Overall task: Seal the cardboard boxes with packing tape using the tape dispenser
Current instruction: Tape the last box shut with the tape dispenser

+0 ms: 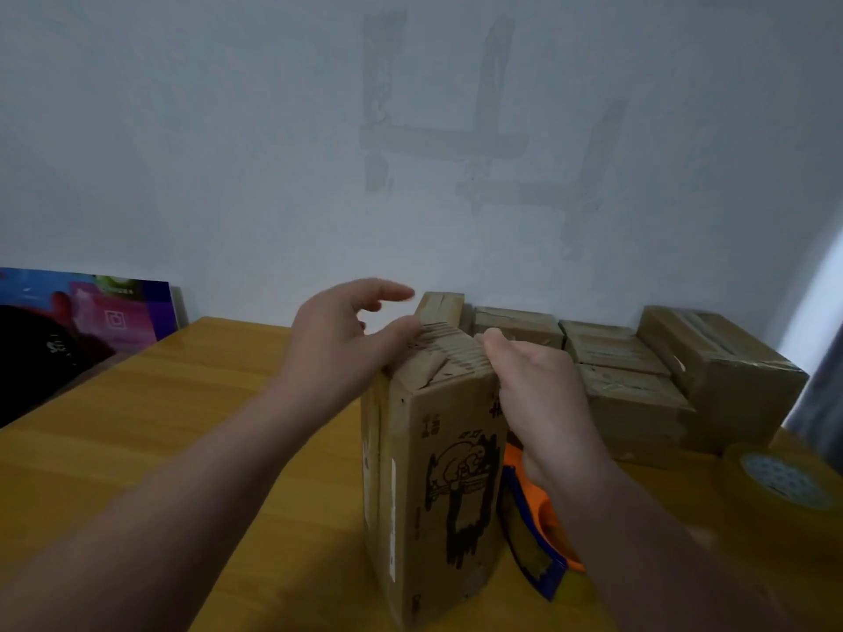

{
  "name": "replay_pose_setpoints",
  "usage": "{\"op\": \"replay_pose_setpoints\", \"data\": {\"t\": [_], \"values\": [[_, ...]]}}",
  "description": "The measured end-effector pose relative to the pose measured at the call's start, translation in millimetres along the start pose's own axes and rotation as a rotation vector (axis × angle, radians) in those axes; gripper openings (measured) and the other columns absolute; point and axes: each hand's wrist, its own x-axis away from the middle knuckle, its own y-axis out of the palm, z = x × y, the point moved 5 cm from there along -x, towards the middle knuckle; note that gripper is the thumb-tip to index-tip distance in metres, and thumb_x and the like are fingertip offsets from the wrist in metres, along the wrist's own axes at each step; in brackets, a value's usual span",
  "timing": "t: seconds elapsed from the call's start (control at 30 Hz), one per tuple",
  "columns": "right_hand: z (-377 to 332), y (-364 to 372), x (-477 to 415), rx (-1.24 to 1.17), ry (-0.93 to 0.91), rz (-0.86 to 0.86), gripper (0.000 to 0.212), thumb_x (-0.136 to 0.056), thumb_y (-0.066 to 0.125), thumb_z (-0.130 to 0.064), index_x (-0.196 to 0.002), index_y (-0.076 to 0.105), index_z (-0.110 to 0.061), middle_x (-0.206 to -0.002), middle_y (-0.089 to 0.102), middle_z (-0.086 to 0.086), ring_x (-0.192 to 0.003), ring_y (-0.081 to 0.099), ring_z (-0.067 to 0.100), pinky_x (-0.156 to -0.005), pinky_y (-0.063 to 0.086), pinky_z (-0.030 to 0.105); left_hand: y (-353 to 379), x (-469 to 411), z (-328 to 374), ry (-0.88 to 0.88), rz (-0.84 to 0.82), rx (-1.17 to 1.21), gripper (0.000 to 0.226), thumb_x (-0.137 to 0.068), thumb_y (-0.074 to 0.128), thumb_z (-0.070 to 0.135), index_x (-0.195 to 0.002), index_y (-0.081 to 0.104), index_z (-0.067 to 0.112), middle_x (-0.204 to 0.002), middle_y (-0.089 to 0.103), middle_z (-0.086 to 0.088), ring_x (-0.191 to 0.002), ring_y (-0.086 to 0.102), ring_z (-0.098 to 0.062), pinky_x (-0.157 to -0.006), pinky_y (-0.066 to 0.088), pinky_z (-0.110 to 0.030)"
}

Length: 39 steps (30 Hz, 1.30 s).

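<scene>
A tall cardboard box (438, 485) with a black cartoon print stands upright on the yellow wooden table (182, 426). Its top flaps are folded down. My left hand (346, 335) presses its thumb on the left side of the top, with the fingers spread loosely above. My right hand (538, 394) touches the top's right edge and lies down the box's right side. The orange and blue tape dispenser (533, 535) lies on the table against the box's right side, under my right wrist; neither hand holds it.
Several taped cardboard boxes (638, 371) are stacked against the white wall at the back right. A roll of packing tape (775, 490) lies at the right edge. A colourful picture board (91, 312) leans at the far left.
</scene>
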Motion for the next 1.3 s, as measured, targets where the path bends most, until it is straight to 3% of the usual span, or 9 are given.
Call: {"op": "replay_pose_setpoints", "data": {"t": [0.1, 0.23, 0.43, 0.63, 0.77, 0.9, 0.97, 1.13, 1.3], "values": [[-6.2, 2.5, 7.2, 0.027, -0.065, 0.019, 0.051, -0.098, 0.044, -0.039, -0.103, 0.061, 0.009, -0.104, 0.062, 0.03, -0.098, 0.058, 0.043, -0.085, 0.052, 0.053, 4.6, -11.2, -13.8, -0.243, -0.255, 0.054, 0.063, -0.079, 0.072, 0.035, -0.136, 0.048, 0.026, -0.121, 0.058, 0.012, -0.107, 0.055, -0.008, -0.087, 0.048, -0.03], [-10.6, 2.6, 14.0, 0.128, -0.184, 0.069, 0.057, -0.098, 0.038, -0.043, -0.101, 0.066, 0.006, -0.1, 0.066, 0.024, -0.09, 0.058, 0.027, -0.082, 0.045, 0.036, 9.9, -7.4, -19.8, -0.331, -0.442, 0.249, 0.049, -0.085, 0.066, 0.028, -0.132, 0.055, 0.024, -0.117, 0.064, 0.008, -0.098, 0.063, -0.004, -0.082, 0.047, -0.019], [-9.8, 7.9, 16.6, 0.094, -0.219, 0.06, 0.04, -0.097, 0.035, -0.047, -0.099, 0.072, -0.031, -0.097, 0.069, 0.015, -0.091, 0.061, 0.02, -0.082, 0.05, 0.04, 7.7, -0.6, -18.2, -0.158, -0.458, 0.188, 0.038, -0.091, 0.055, 0.03, -0.129, 0.057, 0.034, -0.12, 0.06, 0.017, -0.102, 0.06, 0.003, -0.081, 0.046, -0.013], [-5.0, 11.0, 14.8, 0.031, -0.277, 0.042, 0.045, -0.092, 0.035, -0.053, -0.111, 0.07, -0.031, -0.087, 0.072, -0.003, -0.086, 0.063, -0.002, -0.078, 0.053, 0.025, -2.4, 2.7, -12.0, 0.032, -0.428, -0.017, 0.029, -0.093, 0.053, 0.037, -0.121, 0.059, 0.041, -0.123, 0.058, 0.024, -0.109, 0.053, 0.011, -0.088, 0.044, -0.009], [-10.9, 17.6, 14.4, 0.054, -0.352, -0.116, 0.051, -0.087, 0.033, -0.057, -0.113, 0.068, -0.031, -0.098, 0.073, -0.01, -0.096, 0.061, -0.007, -0.081, 0.049, 0.01, -17.5, 2.6, -13.9, -0.102, -0.345, 0.29, 0.033, -0.086, 0.059, 0.043, -0.106, 0.072, 0.019, -0.102, 0.072, 0.004, -0.093, 0.067, -0.009, -0.075, 0.054, -0.027], [-16.8, 26.3, 13.4, 0.142, -0.468, -0.281, 0.037, -0.091, 0.036, -0.056, -0.109, 0.065, -0.04, -0.095, 0.073, 0.007, -0.092, 0.067, 0.016, -0.08, 0.055, 0.035, -30.8, 1.5, -22.8, -0.166, -0.33, 0.442, 0.028, -0.076, 0.074, 0.018, -0.103, 0.065, 0.017, -0.103, 0.07, -0.007, -0.092, 0.067, -0.02, -0.077, 0.055, -0.037], [-13.4, 29.5, 11.5, 0.164, -0.508, -0.324, 0.049, -0.091, 0.039, -0.063, -0.105, 0.071, -0.029, -0.092, 0.07, 0.021, -0.09, 0.067, 0.032, -0.077, 0.053, 0.049, -32.2, 7.1, -27.5, -0.159, -0.402, 0.385, 0.034, -0.075, 0.068, 0.016, -0.108, 0.066, 0.015, -0.099, 0.071, -0.007, -0.091, 0.067, -0.022, -0.078, 0.055, -0.038], [4.2, 33.5, 14.1, 0.185, -0.563, -0.442, 0.043, -0.088, 0.048, -0.054, -0.111, 0.068, -0.023, -0.099, 0.069, -0.019, -0.095, 0.066, -0.004, -0.076, 0.05, 0.01, -28.2, 31.6, -44.7, -0.109, -0.39, 0.398, 0.009, -0.07, 0.069, 0.015, -0.076, 0.074, 0.01, -0.084, 0.072, -0.01, -0.082, 0.066, -0.018, -0.071, 0.051, -0.023], [26.4, 35.1, 27.6, 0.159, -0.52, -0.588, 0.043, -0.091, 0.05, -0.045, -0.114, 0.068, -0.013, -0.109, 0.067, -0.016, -0.104, 0.064, -0.003, -0.082, 0.051, 0.013, -20.4, 61.6, -60.3, -0.106, -0.42, 0.445, 0.015, -0.081, 0.067, 0.024, -0.076, 0.07, 0.01, -0.084, 0.071, -0.005, -0.085, 0.066, -0.017, -0.074, 0.05, -0.021]]}}
